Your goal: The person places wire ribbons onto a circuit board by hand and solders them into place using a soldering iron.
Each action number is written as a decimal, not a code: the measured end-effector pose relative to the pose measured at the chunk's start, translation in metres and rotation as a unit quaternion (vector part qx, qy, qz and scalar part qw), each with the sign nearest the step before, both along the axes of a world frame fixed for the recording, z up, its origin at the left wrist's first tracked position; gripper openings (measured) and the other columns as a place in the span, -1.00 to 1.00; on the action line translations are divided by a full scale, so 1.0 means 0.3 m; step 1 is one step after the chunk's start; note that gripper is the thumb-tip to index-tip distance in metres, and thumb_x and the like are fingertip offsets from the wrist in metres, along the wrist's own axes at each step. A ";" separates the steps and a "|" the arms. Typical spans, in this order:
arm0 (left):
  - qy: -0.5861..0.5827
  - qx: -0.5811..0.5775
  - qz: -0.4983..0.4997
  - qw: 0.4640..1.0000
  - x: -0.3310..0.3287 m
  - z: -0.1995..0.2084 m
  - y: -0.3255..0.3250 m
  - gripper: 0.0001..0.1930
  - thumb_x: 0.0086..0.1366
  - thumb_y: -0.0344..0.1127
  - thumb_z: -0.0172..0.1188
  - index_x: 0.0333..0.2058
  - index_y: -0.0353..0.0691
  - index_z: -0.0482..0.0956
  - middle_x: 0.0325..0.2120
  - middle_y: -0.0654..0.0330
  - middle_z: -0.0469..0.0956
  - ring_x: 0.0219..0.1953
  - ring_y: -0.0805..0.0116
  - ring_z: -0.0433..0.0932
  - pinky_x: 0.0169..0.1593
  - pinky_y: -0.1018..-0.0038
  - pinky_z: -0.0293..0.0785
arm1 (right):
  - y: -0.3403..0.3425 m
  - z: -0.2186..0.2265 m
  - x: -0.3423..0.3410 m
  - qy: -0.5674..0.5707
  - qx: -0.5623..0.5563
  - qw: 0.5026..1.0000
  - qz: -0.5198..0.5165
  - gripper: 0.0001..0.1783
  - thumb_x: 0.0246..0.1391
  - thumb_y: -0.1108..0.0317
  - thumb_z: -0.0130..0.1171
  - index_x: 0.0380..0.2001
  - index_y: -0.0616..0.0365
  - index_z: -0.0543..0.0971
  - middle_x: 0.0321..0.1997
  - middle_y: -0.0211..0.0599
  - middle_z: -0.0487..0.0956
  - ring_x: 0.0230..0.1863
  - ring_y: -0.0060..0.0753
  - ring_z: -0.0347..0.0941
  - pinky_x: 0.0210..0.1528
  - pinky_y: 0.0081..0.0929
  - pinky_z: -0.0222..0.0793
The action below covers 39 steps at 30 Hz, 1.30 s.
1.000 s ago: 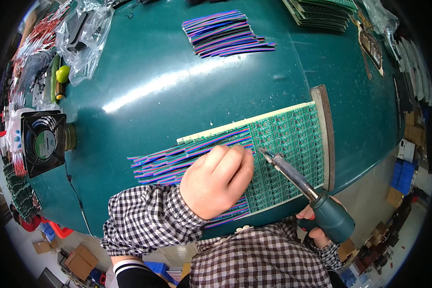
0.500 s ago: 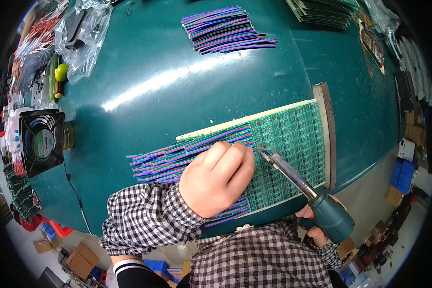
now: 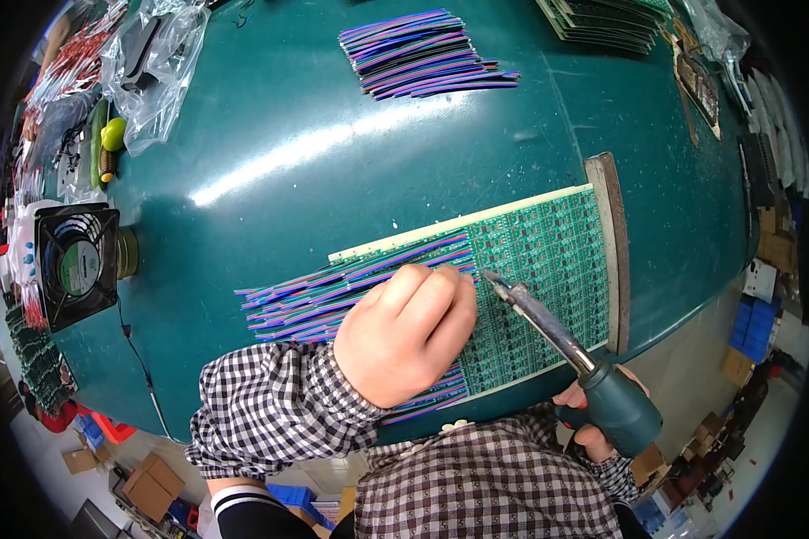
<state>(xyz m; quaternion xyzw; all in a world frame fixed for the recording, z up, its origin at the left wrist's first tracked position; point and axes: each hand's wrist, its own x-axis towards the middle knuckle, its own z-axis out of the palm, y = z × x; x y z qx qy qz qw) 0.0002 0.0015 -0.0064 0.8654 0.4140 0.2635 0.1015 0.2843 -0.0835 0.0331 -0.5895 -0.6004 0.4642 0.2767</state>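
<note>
The left hand (image 3: 404, 337) is curled over the wires (image 3: 297, 305), knuckles up, its fingertips bent down near the wire ends; whether it pinches one is hidden. The right hand (image 3: 595, 438) grips the green handle of the iron (image 3: 548, 328), whose tip points up and left, just beside the left fingertips and over the board (image 3: 544, 278); contact at the tip is too small to tell. The board lies under and to the right of the left hand, ahead and to the left of the right hand, its rows of green circuits bare on the right part. The wires cover its left part and stick out past it over the bench (image 3: 270, 229). A bar (image 3: 611, 260) stands along the board's right edge. Farther out, a bundle (image 3: 422, 56) of similar wires lies ahead, with a stack of boards (image 3: 598, 25) to its right. Off to the left stand a black fan (image 3: 78, 268) and, beyond it, a clear bag (image 3: 157, 81).
</note>
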 end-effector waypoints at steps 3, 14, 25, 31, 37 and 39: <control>-0.002 -0.055 0.004 0.998 0.002 0.016 -0.003 -0.63 0.01 -0.49 0.27 -0.14 -0.45 0.63 -0.24 0.07 0.51 -0.25 0.20 0.55 -0.19 0.37 0.57 | 0.004 0.006 0.009 0.020 0.007 1.000 0.000 -0.37 0.03 -0.32 0.36 -0.27 0.11 0.70 -0.40 -0.41 0.71 -0.36 -0.28 0.65 -0.28 -0.36 0.55; 0.005 0.009 0.000 1.000 0.001 -0.002 0.001 -0.63 -0.02 -0.41 0.23 -0.18 -0.42 0.59 -0.24 0.09 0.48 -0.28 0.29 0.49 -0.28 0.46 0.54 | -0.012 0.000 0.015 0.007 0.011 1.000 -0.007 -0.33 0.03 -0.36 0.33 -0.25 0.12 0.71 -0.36 -0.44 0.73 -0.34 -0.31 0.66 -0.22 -0.32 0.54; 0.018 -0.005 0.014 1.000 0.012 0.015 -0.015 -0.60 -0.07 -0.47 0.26 -0.16 -0.45 0.66 -0.23 0.06 0.53 -0.28 0.22 0.56 -0.22 0.40 0.58 | -0.012 -0.005 0.021 0.022 -0.002 1.000 0.005 -0.37 0.00 -0.30 0.39 -0.29 0.11 0.71 -0.38 -0.40 0.72 -0.37 -0.29 0.64 -0.25 -0.35 0.54; 0.021 0.013 0.017 1.000 0.016 0.008 -0.017 -0.61 -0.09 -0.49 0.28 -0.19 -0.47 0.67 -0.25 0.05 0.53 -0.30 0.22 0.57 -0.25 0.41 0.58 | -0.011 -0.010 0.023 0.017 0.010 1.000 0.011 -0.37 0.01 -0.32 0.37 -0.30 0.10 0.73 -0.36 -0.38 0.72 -0.39 -0.28 0.63 -0.29 -0.36 0.54; 0.023 0.055 0.018 0.998 0.013 -0.021 -0.013 -0.69 -0.02 -0.43 0.26 -0.23 -0.41 0.62 -0.27 0.13 0.51 -0.26 0.31 0.53 -0.29 0.50 0.53 | -0.013 -0.012 0.015 0.012 0.015 1.000 0.006 -0.39 0.02 -0.31 0.37 -0.30 0.09 0.74 -0.35 -0.36 0.71 -0.39 -0.26 0.63 -0.30 -0.37 0.53; 0.023 0.053 0.018 0.998 0.014 -0.020 -0.013 -0.69 -0.02 -0.43 0.26 -0.24 -0.41 0.62 -0.27 0.13 0.51 -0.25 0.31 0.53 -0.29 0.50 0.53 | -0.013 -0.013 0.016 0.010 0.017 1.000 0.006 -0.39 0.03 -0.31 0.37 -0.30 0.09 0.73 -0.36 -0.36 0.71 -0.39 -0.25 0.63 -0.30 -0.37 0.53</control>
